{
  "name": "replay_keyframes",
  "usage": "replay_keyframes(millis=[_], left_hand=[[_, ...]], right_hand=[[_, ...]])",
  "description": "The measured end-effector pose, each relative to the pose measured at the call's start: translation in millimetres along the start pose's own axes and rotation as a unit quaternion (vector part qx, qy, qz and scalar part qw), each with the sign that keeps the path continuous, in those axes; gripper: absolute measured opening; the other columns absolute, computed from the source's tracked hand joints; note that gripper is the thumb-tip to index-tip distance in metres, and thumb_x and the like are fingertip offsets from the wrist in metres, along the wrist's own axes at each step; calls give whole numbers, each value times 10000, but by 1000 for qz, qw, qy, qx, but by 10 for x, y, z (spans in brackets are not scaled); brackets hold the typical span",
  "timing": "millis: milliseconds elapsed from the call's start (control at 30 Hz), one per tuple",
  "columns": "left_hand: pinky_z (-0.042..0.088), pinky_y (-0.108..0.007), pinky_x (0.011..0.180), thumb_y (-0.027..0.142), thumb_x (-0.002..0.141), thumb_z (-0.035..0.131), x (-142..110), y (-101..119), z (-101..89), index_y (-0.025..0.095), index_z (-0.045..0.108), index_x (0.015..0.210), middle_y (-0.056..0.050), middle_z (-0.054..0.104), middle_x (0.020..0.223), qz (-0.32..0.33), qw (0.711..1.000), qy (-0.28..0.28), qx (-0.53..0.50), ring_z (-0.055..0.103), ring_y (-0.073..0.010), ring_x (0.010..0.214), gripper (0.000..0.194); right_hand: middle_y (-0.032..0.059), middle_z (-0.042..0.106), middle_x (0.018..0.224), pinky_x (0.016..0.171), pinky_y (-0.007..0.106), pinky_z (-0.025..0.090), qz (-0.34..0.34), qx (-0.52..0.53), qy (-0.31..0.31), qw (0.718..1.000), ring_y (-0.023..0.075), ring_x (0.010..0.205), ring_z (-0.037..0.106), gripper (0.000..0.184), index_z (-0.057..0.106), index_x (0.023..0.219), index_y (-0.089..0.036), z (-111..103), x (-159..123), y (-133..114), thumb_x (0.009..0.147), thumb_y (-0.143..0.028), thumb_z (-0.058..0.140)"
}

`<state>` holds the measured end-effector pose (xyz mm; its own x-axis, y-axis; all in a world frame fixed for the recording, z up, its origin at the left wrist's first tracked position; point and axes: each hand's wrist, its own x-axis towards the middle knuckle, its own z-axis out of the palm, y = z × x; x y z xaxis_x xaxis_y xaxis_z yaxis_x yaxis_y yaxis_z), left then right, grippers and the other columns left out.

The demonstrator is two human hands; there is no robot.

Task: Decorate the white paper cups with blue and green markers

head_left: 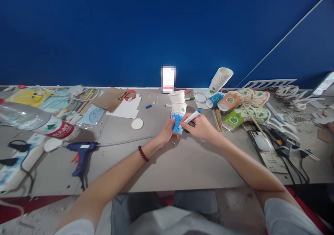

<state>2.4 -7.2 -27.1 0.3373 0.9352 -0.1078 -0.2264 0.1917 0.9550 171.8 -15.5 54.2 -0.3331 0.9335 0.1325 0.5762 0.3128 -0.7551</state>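
Note:
My left hand (pixel 166 131) is wrapped round the lower part of a blue patterned paper cup (pixel 177 124), holding it above the table. Pinched in my right hand (pixel 200 127) is a white marker (pixel 192 116) with a blue upper end. Its lower end points at the cup's side; whether the tip touches is too small to tell. Just behind the blue cup are a white paper cup (pixel 179 108) with a green mark and another white cup (pixel 176 96). A red-brown bead bracelet (pixel 143 154) circles my left wrist.
On the left are a blue glue gun (pixel 84 155), a large plastic bottle (pixel 48 123) and a power strip (pixel 21 169). A stack of white cups (pixel 220 80), several patterned cups (pixel 231 101) and a white mouse (pixel 263 143) lie right. A lit screen (pixel 168 79) stands against the blue wall.

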Motion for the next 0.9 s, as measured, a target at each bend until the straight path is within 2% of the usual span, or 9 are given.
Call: replay_keyframes(millis=[133,267,400,567,733,900], left_hand=[[515,-282,488,780,876,575,5,-17,3,190,503,1240,6,604,799,3,1000,9,-1,562,-132,558,696],[518,-277,494,783,877,571,8,-24,0,193,509,1230,-11,619,836,9,1000,2,-6,590,-142,597,690],[516,-282,493,756,889,582,9,-26,1,188,506,1253,-5,611,830,12,1000,2,-3,576,-135,574,679],[511,-278,481,788,877,563,5,-21,13,194,500,1248,-9,612,811,9,1000,7,0,566,-135,555,702],[510,-274,476,771,880,578,0,-14,20,203,509,1229,-2,610,801,11,1000,9,1,566,-133,551,670],[497,-282,472,741,920,539,-2,-13,18,196,498,1222,10,603,756,8,1000,10,13,554,-134,517,624]], right_hand=[[26,704,650,604,297,440,-8,-10,-16,1000,166,580,593,206,657,726,-199,3,-2,2,887,-323,627],[31,715,665,608,295,447,0,-2,4,1000,168,591,602,197,673,756,-196,11,-5,-3,892,-330,623],[24,702,651,602,290,443,-7,-5,-20,1000,163,587,591,203,657,723,-199,13,-13,-1,882,-321,630],[37,725,694,626,297,461,-3,4,8,1000,184,644,636,217,661,729,-201,15,-4,14,896,-335,623],[33,717,671,601,291,447,-3,1,-19,1000,175,608,617,215,663,722,-201,21,-6,0,888,-333,625],[41,712,660,607,299,441,0,-10,12,1000,179,603,614,237,667,717,-193,14,-5,-10,897,-337,611]])
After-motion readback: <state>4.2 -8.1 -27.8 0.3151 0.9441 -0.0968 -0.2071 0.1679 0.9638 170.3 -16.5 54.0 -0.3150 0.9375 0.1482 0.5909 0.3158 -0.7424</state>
